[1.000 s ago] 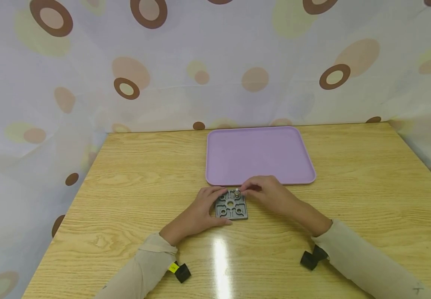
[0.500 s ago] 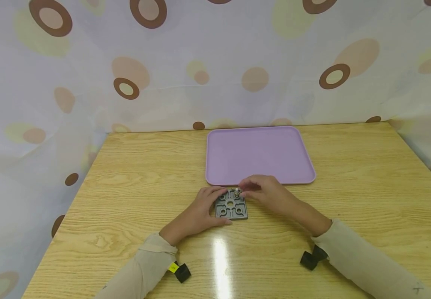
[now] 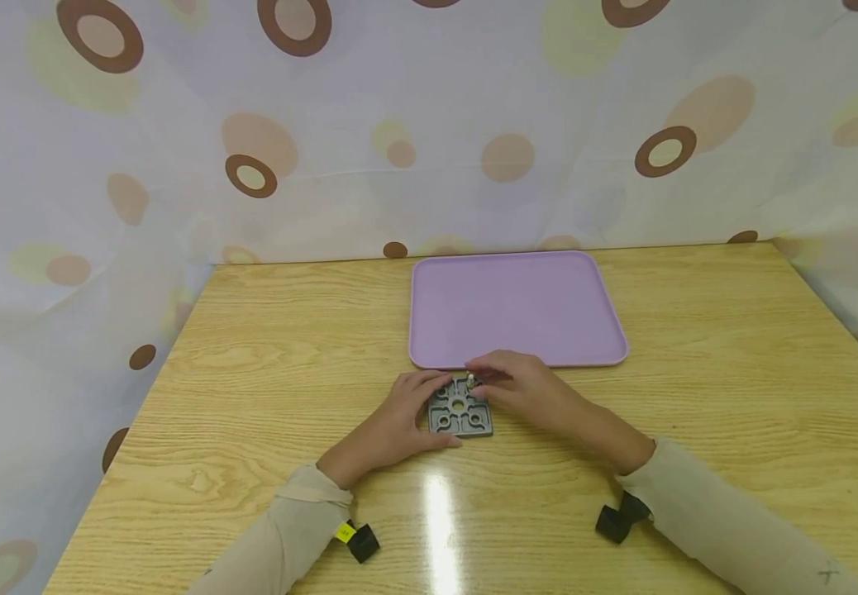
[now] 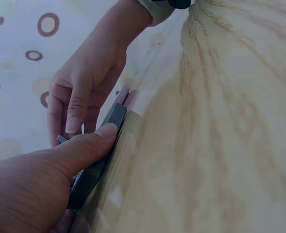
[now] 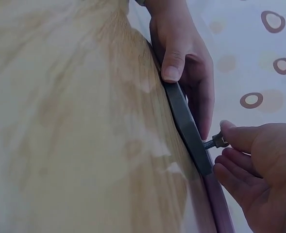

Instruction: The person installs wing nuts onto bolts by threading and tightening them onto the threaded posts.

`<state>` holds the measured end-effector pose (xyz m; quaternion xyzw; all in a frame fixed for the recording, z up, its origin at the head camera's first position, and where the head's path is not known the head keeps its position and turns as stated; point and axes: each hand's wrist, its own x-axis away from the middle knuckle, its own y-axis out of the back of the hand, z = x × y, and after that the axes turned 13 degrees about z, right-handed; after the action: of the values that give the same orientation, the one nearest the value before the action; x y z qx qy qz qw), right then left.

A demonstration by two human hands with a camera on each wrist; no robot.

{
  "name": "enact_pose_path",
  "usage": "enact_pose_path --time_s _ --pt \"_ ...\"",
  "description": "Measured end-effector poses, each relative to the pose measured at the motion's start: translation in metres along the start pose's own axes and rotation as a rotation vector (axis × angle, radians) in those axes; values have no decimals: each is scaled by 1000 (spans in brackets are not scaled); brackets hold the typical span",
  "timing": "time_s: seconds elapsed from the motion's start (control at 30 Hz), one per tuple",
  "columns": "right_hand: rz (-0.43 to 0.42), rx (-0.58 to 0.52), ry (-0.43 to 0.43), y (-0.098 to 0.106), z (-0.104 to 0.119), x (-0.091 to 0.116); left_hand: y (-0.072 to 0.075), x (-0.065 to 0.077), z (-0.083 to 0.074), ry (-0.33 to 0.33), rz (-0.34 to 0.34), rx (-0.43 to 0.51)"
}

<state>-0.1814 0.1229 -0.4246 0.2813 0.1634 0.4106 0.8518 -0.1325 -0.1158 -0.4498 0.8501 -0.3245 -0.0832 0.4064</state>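
Note:
A grey square metal plate [image 3: 468, 406] with several round holes lies on the table in the head view. My left hand [image 3: 402, 420] grips it from the left, thumb on the near edge and fingers at the far edge. At the plate's far right hole stands a small metal bolt [image 3: 471, 380]. My right hand [image 3: 533, 390] pinches the bolt's top between thumb and fingers. In the right wrist view, thread shows between the plate [image 5: 187, 124] and the bolt's head [image 5: 220, 140]. My right fingers partly cover the bolt in the left wrist view.
A flat purple tray [image 3: 511, 306] lies just behind the plate, close to its far edge. Beneath everything is a wood-grain table [image 3: 288, 330]. A patterned cloth [image 3: 444, 124] hangs behind the table and along its sides.
My right hand has shifted slightly left over the plate, and its fingers have changed position around the bolt. The left hand and the plate stay in place.

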Motion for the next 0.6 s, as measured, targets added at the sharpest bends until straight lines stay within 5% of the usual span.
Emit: enact_pose_path --time_s 0.6 --pt "-13 35 -17 2 -3 1 -1 -1 1 -12 -14 -12"
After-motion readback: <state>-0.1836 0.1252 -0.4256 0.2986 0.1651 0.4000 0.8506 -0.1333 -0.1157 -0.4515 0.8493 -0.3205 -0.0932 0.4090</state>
